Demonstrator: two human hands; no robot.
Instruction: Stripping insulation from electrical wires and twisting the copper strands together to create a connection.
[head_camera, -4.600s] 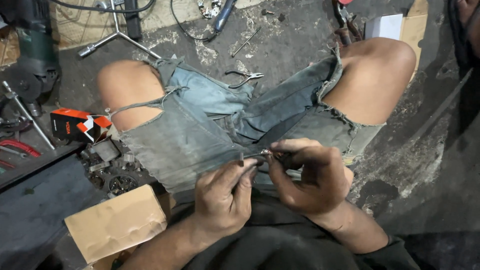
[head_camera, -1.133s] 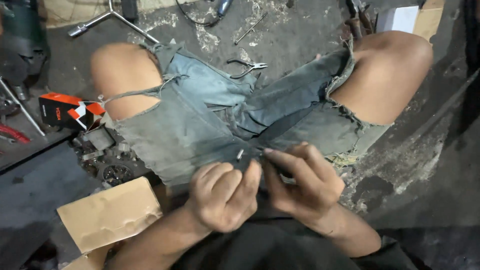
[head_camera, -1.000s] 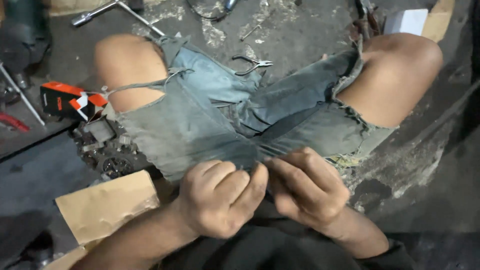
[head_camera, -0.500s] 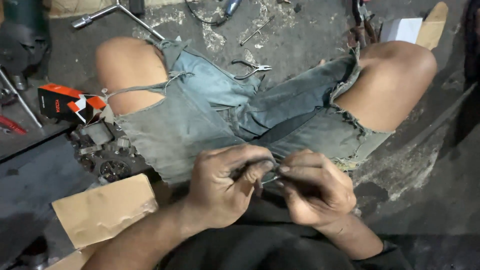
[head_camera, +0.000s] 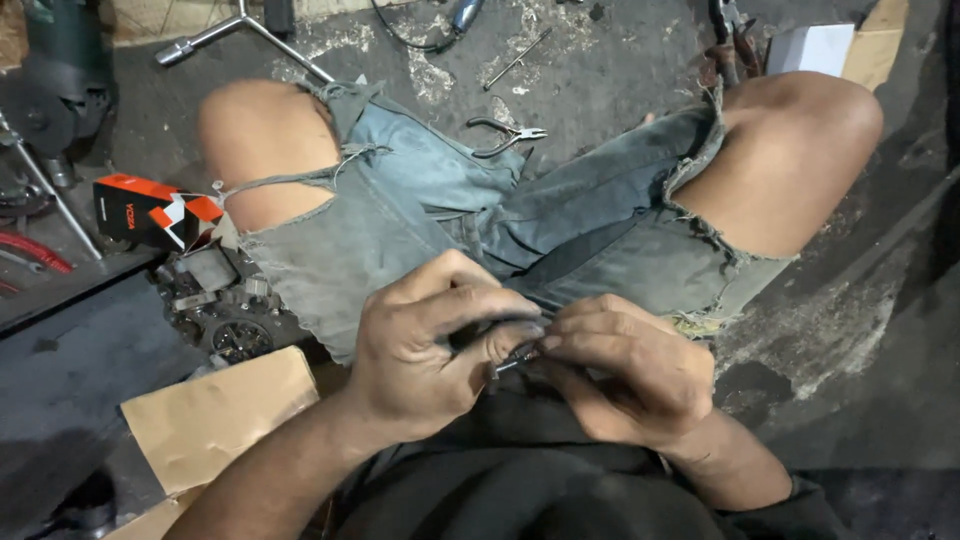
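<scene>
I sit on a grimy floor in torn grey denim shorts, looking down at my lap. My left hand and my right hand meet over the shorts' hem. Between their fingertips is a small dark metal part, mostly hidden by the fingers. Both hands pinch it, the left thumb and forefinger from the left, the right fingers from the right.
Small pliers lie on the floor between my knees. An orange and black box and a dark metal mechanism sit by my left thigh, cardboard nearer me. A long wrench and a white box lie farther off.
The hands have stayed together over the lap, shifting their fingers around the small part. A second ago they were curled tightly over it; now the fingertips are spread a little and the part shows.
</scene>
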